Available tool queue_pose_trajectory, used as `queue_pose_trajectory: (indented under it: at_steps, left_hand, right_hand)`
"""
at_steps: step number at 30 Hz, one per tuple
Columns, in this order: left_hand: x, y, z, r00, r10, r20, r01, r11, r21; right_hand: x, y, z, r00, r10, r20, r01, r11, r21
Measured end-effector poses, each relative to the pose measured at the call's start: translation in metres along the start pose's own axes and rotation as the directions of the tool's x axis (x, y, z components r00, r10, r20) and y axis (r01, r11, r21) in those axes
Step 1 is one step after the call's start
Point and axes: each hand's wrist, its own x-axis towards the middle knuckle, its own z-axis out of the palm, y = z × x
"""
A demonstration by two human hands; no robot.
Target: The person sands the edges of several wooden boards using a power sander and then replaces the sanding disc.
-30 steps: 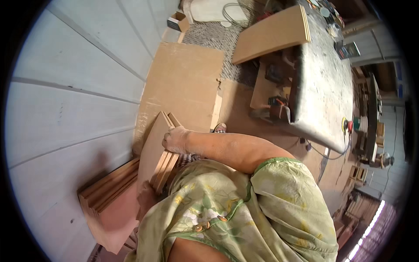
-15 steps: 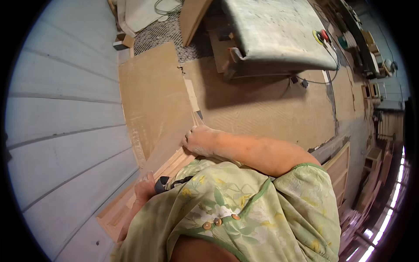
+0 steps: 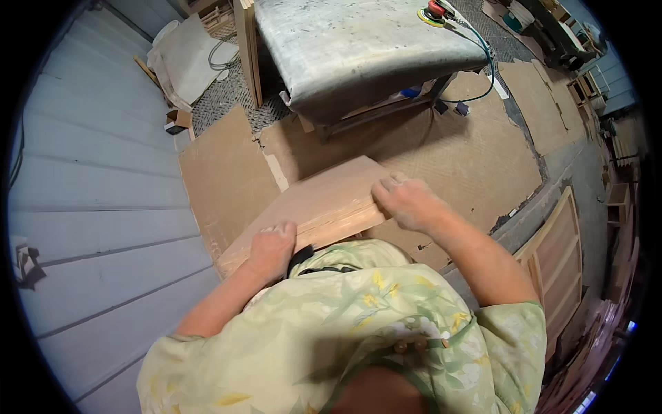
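A flat wooden panel point(image 3: 314, 190) lies tilted in front of my waist, its pale layered edge point(image 3: 338, 222) facing me. I cannot tell whether it is one board or a thin stack. My left hand point(image 3: 272, 245) is closed over that edge near the panel's left part, with the thumb side hidden. At the right end, my right hand point(image 3: 403, 200) grips the corner, its fingers curled over the top. A dark strap point(image 3: 301, 257) shows beside my left wrist.
Ahead stands a table with a worn grey cover point(image 3: 372, 52), carrying a red sander point(image 3: 436, 12) with a hose. Cardboard sheets point(image 3: 227, 165) cover the floor. A ribbed pale wall point(image 3: 103, 228) runs along the left. A framed wooden panel point(image 3: 555, 255) leans at right.
The panel has swung up and forward, away from the wall, and its broad face now shows. Both hands moved right with it, and my view turned toward the right.
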Motion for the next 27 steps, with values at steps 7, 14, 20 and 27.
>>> queue_pose_trajectory:
  at_steps: [7, 14, 20, 27]
  left_hand:
    - [0.146, 0.073, -0.036, 0.996, 0.087, 0.038, -0.083, 0.993, -0.088]
    - [0.299, 0.131, -0.054, 0.969, 0.208, -0.132, -0.226, 0.965, -0.135]
    - [0.334, 0.105, -0.073, 0.998, 0.040, -0.052, -0.047, 0.990, -0.133]
    - [0.375, 0.099, -0.101, 0.954, -0.239, -0.182, 0.247, 0.969, 0.019]
  right_hand:
    - [-0.008, 0.147, -0.043, 0.992, 0.114, -0.045, -0.117, 0.991, -0.069]
    - [-0.013, 0.306, -0.024, 0.967, 0.242, -0.076, -0.249, 0.965, -0.086]
    - [-0.004, 0.371, -0.016, 0.839, 0.528, -0.134, -0.278, 0.626, 0.728]
    - [0.101, 0.492, -0.037, 0.785, 0.416, -0.460, -0.140, 0.841, 0.523]
